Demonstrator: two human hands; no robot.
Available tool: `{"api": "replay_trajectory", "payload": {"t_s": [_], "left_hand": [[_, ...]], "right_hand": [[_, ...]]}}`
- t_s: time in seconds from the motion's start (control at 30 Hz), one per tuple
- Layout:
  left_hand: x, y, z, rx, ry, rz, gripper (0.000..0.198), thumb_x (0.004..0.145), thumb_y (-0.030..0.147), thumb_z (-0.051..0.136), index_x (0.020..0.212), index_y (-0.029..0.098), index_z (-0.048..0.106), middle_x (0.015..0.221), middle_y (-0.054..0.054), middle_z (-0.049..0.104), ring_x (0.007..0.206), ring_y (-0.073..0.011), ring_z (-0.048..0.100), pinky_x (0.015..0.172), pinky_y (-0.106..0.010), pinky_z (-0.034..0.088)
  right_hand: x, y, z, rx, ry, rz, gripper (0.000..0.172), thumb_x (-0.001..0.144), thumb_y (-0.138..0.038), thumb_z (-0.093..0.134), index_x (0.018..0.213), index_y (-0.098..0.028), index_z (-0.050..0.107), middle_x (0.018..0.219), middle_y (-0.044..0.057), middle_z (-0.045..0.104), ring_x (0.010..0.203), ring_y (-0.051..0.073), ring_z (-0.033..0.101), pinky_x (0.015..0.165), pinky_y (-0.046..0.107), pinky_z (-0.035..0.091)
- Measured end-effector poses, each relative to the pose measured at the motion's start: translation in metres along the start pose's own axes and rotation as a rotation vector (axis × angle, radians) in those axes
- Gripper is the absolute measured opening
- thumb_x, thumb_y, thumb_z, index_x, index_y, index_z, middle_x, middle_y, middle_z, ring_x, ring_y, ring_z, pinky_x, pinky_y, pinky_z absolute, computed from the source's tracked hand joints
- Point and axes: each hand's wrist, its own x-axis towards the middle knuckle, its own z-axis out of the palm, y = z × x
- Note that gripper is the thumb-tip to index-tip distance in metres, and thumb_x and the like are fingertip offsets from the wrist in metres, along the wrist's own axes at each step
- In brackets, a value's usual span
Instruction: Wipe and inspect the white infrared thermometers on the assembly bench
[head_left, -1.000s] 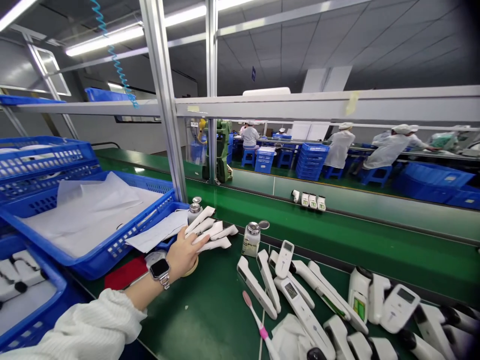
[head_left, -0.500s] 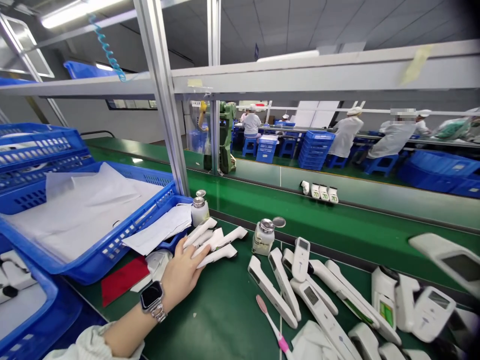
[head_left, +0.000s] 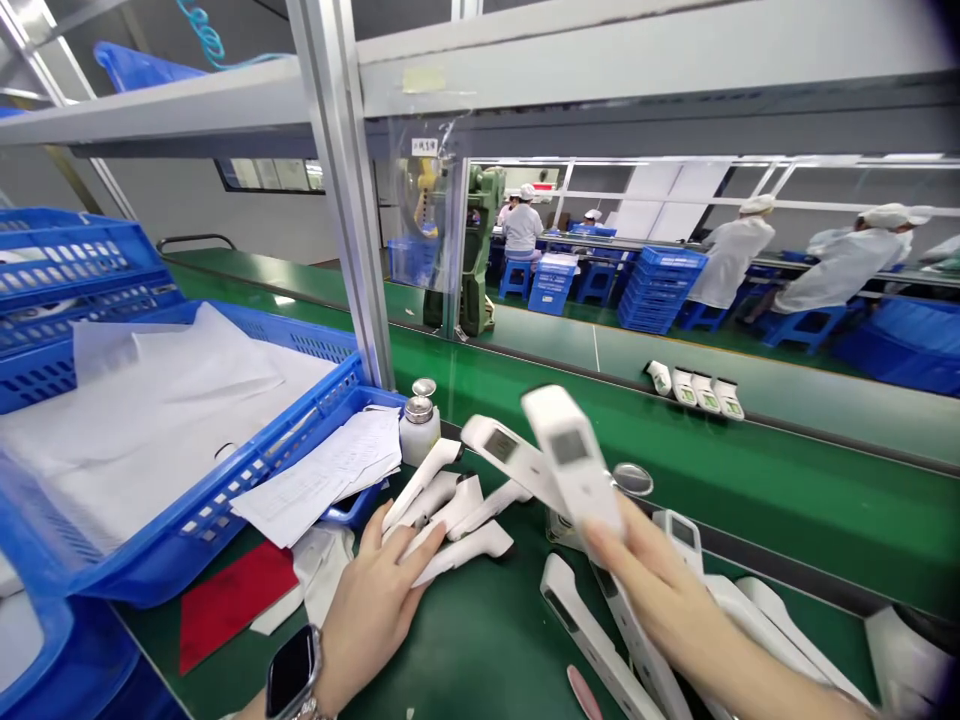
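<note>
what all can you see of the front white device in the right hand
The front white device is blurred, smooth and plastic-looking, with a dark edge at its far end and a grey display on its face. Held above the green bench, it tilts up and leftward; the right hand grips its lower end, thumb on the face. A similar device shows behind it; contact is unclear.

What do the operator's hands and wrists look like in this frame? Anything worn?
Left hand: ungloved; rectangular smartwatch with dark screen, rounded corners, silvery metal band. Right hand: ungloved, no watch or sleeve visible.
</note>
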Motion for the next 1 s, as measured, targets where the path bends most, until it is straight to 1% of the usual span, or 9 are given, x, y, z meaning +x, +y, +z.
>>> {"api": "replay_trajectory", "payload": {"t_s": [0.03, 0.13, 0.23, 0.4, 0.5, 0.67, 0.77, 0.87, 1.0], "left_hand": [[0.000, -0.001, -0.001, -0.005, -0.012, -0.006, 0.053, 0.085, 0.017, 0.040, 0.134, 0.034, 0.032, 0.113, -0.005, 0.053, 0.125, -0.0370, 0.024, 0.088, -0.049, 0.048], [-0.003, -0.002, -0.005, -0.021, -0.068, -0.039, 0.055, 0.085, 0.014, 0.037, 0.134, 0.037, 0.030, 0.121, -0.004, 0.050, 0.126, -0.0372, 0.023, 0.082, -0.045, 0.052], [-0.005, -0.004, -0.007, -0.047, -0.101, -0.043, 0.058, 0.084, 0.011, 0.035, 0.135, 0.039, 0.027, 0.125, 0.000, 0.048, 0.126, -0.0361, 0.022, 0.089, -0.048, 0.048], [-0.004, -0.004, -0.007, -0.075, -0.102, -0.024, 0.060, 0.083, 0.009, 0.034, 0.135, 0.038, 0.026, 0.125, 0.000, 0.046, 0.125, -0.0360, 0.019, 0.095, -0.052, 0.042], [-0.002, 0.001, -0.006, -0.067, -0.124, -0.006, 0.063, 0.083, 0.009, 0.033, 0.136, 0.040, 0.023, 0.126, -0.001, 0.045, 0.123, -0.0368, 0.021, 0.092, -0.053, 0.044], [0.000, 0.009, 0.005, -0.046, -0.139, 0.006, 0.063, 0.080, 0.008, 0.036, 0.134, 0.041, 0.027, 0.131, -0.003, 0.039, 0.125, -0.0406, 0.017, 0.078, -0.046, 0.052], [0.000, 0.011, 0.010, -0.017, -0.101, 0.024, 0.061, 0.081, 0.010, 0.038, 0.134, 0.039, 0.029, 0.131, -0.003, 0.039, 0.125, -0.0386, 0.019, 0.085, -0.048, 0.048], [0.002, 0.012, 0.011, 0.067, -0.064, 0.060, 0.055, 0.084, 0.017, 0.038, 0.133, 0.041, 0.029, 0.130, -0.003, 0.041, 0.122, -0.0380, 0.024, 0.091, -0.053, 0.041], [0.008, 0.014, 0.008, 0.151, -0.077, 0.100, 0.048, 0.087, 0.030, 0.039, 0.132, 0.043, 0.029, 0.129, -0.004, 0.044, 0.120, -0.0413, 0.028, 0.087, -0.054, 0.039]], "right_hand": [[0.018, -0.005, 0.022, 0.143, -0.013, 0.031, 0.034, 0.087, -0.047, 0.042, 0.108, -0.023, 0.055, 0.098, 0.006, 0.064, 0.089, 0.024, 0.060, 0.079, 0.038, 0.051], [0.059, -0.004, 0.075, 0.210, 0.061, 0.077, 0.036, 0.088, -0.047, 0.037, 0.106, -0.020, 0.051, 0.103, 0.008, 0.061, 0.099, 0.024, 0.055, 0.089, 0.039, 0.045], [0.079, 0.016, 0.096, 0.200, 0.122, 0.148, 0.032, 0.088, -0.043, 0.039, 0.104, -0.017, 0.051, 0.104, 0.010, 0.059, 0.101, 0.025, 0.053, 0.092, 0.043, 0.040], [0.086, 0.036, 0.092, 0.223, 0.128, 0.286, 0.029, 0.087, -0.039, 0.049, 0.099, -0.014, 0.055, 0.100, 0.007, 0.060, 0.098, 0.022, 0.055, 0.091, 0.046, 0.037], [0.081, 0.028, 0.093, 0.302, 0.101, 0.354, 0.033, 0.086, -0.043, 0.047, 0.102, -0.016, 0.055, 0.103, 0.008, 0.062, 0.100, 0.023, 0.056, 0.090, 0.042, 0.040], [0.070, 0.012, 0.099, 0.450, 0.044, 0.422, 0.036, 0.084, -0.048, 0.044, 0.105, -0.021, 0.055, 0.112, 0.006, 0.063, 0.105, 0.025, 0.056, 0.080, 0.034, 0.048], [0.065, 0.013, 0.096, 0.482, 0.057, 0.475, 0.040, 0.085, -0.049, 0.042, 0.111, -0.020, 0.051, 0.116, 0.009, 0.061, 0.103, 0.026, 0.058, 0.074, 0.034, 0.050], [0.062, 0.020, 0.092, 0.485, 0.061, 0.483, 0.039, 0.088, -0.046, 0.042, 0.112, -0.017, 0.050, 0.112, 0.011, 0.061, 0.097, 0.023, 0.060, 0.075, 0.036, 0.049], [0.059, 0.030, 0.092, 0.446, 0.054, 0.418, 0.032, 0.089, -0.041, 0.047, 0.104, -0.014, 0.055, 0.102, 0.007, 0.061, 0.094, 0.020, 0.059, 0.084, 0.040, 0.046]]}}
